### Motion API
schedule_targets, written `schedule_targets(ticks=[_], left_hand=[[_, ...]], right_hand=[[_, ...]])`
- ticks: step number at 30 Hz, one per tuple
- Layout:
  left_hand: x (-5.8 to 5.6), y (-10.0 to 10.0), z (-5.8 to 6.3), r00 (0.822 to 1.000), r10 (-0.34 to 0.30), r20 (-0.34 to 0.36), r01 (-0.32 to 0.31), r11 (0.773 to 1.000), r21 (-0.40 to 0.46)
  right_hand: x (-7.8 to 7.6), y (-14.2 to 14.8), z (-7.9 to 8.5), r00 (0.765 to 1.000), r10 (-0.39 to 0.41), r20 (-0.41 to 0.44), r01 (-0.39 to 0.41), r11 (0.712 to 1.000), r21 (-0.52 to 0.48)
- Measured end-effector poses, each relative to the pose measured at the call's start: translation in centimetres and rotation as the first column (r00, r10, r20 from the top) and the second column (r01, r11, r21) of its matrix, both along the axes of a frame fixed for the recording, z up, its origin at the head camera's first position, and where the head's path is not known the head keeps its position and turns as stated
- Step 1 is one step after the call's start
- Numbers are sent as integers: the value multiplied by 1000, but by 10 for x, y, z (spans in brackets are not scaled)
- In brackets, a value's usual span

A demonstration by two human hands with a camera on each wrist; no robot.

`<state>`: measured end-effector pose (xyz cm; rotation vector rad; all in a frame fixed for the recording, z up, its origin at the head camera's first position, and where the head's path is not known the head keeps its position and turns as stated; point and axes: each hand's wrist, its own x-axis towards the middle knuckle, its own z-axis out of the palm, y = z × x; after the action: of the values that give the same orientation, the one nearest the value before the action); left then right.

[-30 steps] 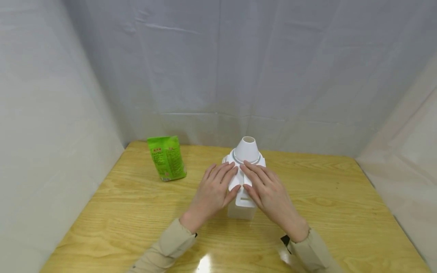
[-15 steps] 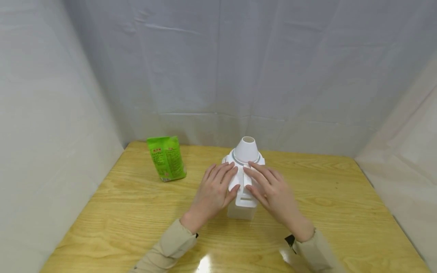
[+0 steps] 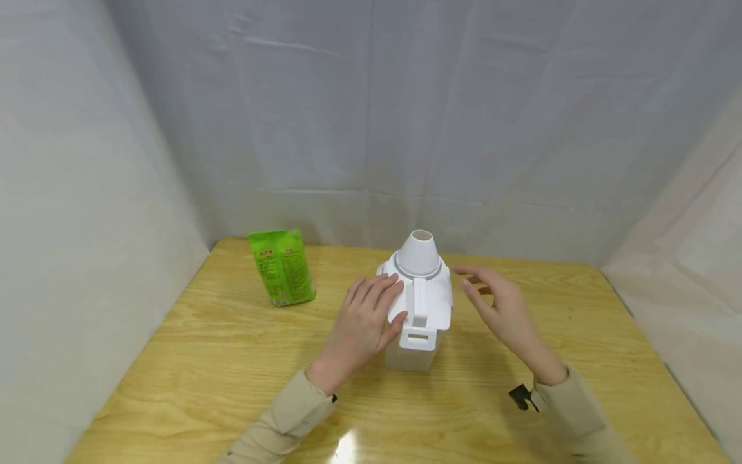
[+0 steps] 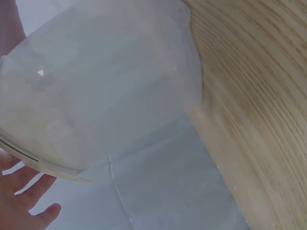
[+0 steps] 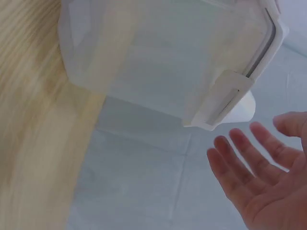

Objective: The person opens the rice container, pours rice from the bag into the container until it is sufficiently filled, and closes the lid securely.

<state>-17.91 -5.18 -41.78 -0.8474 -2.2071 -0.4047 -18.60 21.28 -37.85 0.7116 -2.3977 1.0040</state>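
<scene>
A translucent plastic storage container stands upright on the table, with a white lid carrying a cone-shaped spout and a front latch. My left hand rests on the lid's left side, its fingers relaxed along the edge. In the left wrist view the fingers show spread beside the rim. To the right, apart from the container, hovers my right hand. It holds nothing, and its fingers are loosely bent. The right wrist view shows that hand below a side latch.
A green printed pouch stands at the back left of the wooden table. Pale curtains hang behind the table and at both sides.
My right hand has lifted off the lid and moved right, away from the container, uncovering the lid's right side. The left hand has stayed in place.
</scene>
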Motion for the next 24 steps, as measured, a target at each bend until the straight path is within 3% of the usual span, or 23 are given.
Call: schedule_targets(ticks=[2, 4, 7, 11, 14, 17, 21, 24], left_hand=[[0, 0, 0, 1000, -3, 0, 3, 1000, 0], [0, 0, 0, 1000, -5, 1, 5, 1000, -1], [0, 0, 0, 1000, -5, 6, 5, 1000, 0], [-1, 0, 0, 1000, -6, 9, 6, 1000, 7], [-2, 0, -1, 1000, -8, 7, 8, 1000, 14], [-2, 0, 0, 1000, -10, 7, 10, 1000, 16], [-1, 0, 0, 1000, -11, 10, 11, 1000, 14], [-1, 0, 0, 1000, -8, 19, 8, 1000, 11]], right_hand=[[-3, 4, 0, 987, 29, 159, -16, 997, -82], [-6, 7, -1, 949, 86, 302, -33, 984, -177], [-12, 10, -4, 871, 200, 449, -55, 948, -315], [-19, 13, -8, 761, 316, 567, -67, 907, -416], [-25, 17, -10, 667, 382, 639, -71, 888, -455], [-30, 21, -14, 548, 467, 694, -49, 846, -530], [-35, 26, -19, 385, 618, 686, 6, 741, -671], [-37, 28, -22, 292, 718, 631, 43, 650, -759]])
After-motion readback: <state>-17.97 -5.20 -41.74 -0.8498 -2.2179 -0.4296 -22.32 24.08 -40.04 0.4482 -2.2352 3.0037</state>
